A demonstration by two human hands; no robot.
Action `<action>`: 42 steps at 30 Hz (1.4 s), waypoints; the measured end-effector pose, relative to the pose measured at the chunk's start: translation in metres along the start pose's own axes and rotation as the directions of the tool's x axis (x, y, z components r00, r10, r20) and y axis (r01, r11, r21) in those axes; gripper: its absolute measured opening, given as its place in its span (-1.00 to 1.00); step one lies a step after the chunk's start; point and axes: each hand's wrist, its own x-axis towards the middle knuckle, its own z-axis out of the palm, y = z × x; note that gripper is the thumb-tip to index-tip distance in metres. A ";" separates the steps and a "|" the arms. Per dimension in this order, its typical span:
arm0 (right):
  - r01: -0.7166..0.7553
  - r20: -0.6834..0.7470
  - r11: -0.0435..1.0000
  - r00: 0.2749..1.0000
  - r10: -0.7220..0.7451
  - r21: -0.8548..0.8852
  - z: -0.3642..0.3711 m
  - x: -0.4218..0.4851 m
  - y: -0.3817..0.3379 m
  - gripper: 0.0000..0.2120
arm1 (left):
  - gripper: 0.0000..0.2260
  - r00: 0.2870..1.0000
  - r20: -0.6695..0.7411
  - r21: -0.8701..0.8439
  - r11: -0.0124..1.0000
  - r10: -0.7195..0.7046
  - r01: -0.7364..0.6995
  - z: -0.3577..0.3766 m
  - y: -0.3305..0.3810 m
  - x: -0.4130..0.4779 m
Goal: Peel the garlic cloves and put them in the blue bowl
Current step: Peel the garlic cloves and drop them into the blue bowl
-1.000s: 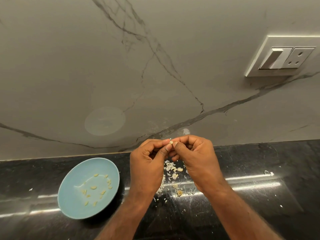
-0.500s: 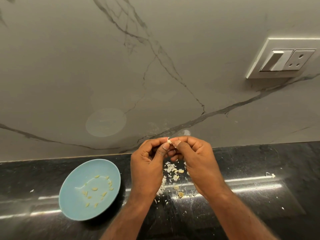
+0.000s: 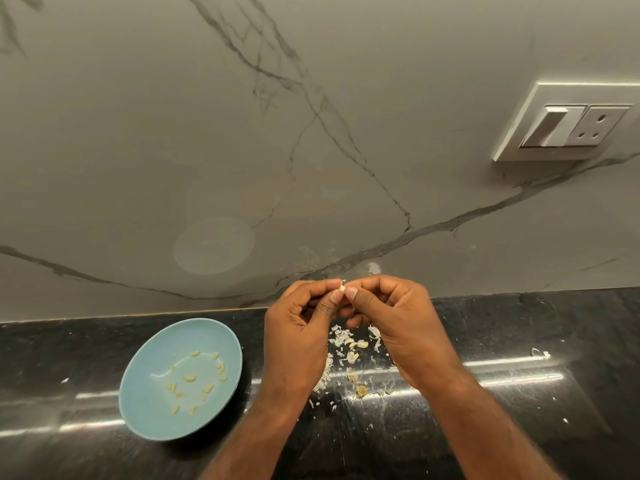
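A small pale garlic clove [image 3: 343, 287] is pinched between the fingertips of my left hand [image 3: 298, 337] and my right hand [image 3: 398, 323], held above the black counter near the wall. Only its tip shows between the thumbs. Left of my hands, the blue bowl [image 3: 149, 410] sits on the counter with several peeled cloves [image 3: 189, 377] scattered inside. Under my hands lies a heap of garlic skins and loose cloves [image 3: 349, 348].
The black counter [image 3: 519, 410] meets a grey marbled wall [image 3: 311, 150] just behind my hands. A white switch and socket plate [image 3: 568, 124] is on the wall at upper right. Skin flecks [image 3: 540, 353] dot the counter to the right.
Both hands stay together on the clove. The fingertips have shifted slightly around it, and the view has tilted up a little.
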 end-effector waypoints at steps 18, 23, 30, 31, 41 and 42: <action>-0.256 0.122 0.956 0.963 0.240 0.141 -0.010 0.000 -0.006 -0.89 | -0.73 0.985 0.156 0.040 0.996 0.070 -0.078 -0.013 -0.006 0.014; -0.261 0.149 0.953 0.959 0.239 0.151 -0.014 0.001 -0.006 -0.90 | -0.68 0.977 0.193 0.042 0.994 0.089 -0.099 -0.013 -0.006 0.017; -0.302 0.174 0.930 0.947 0.269 0.210 -0.014 0.001 -0.007 -0.84 | -0.77 0.967 0.238 0.024 0.994 0.095 -0.104 -0.014 -0.003 0.020; -0.304 0.175 0.927 0.947 0.270 0.217 -0.014 0.001 -0.006 -0.83 | -0.75 0.966 0.240 0.018 0.995 0.094 -0.101 -0.014 -0.002 0.020; -0.166 0.066 0.973 0.985 0.157 0.159 -0.001 0.002 -0.007 -0.94 | -0.85 0.984 0.175 -0.107 0.994 -0.012 0.031 -0.010 0.002 0.015; -0.159 0.069 0.977 0.986 0.150 0.145 0.001 0.002 -0.008 -0.93 | -0.86 0.984 0.170 -0.141 0.987 -0.055 0.079 -0.009 0.002 0.013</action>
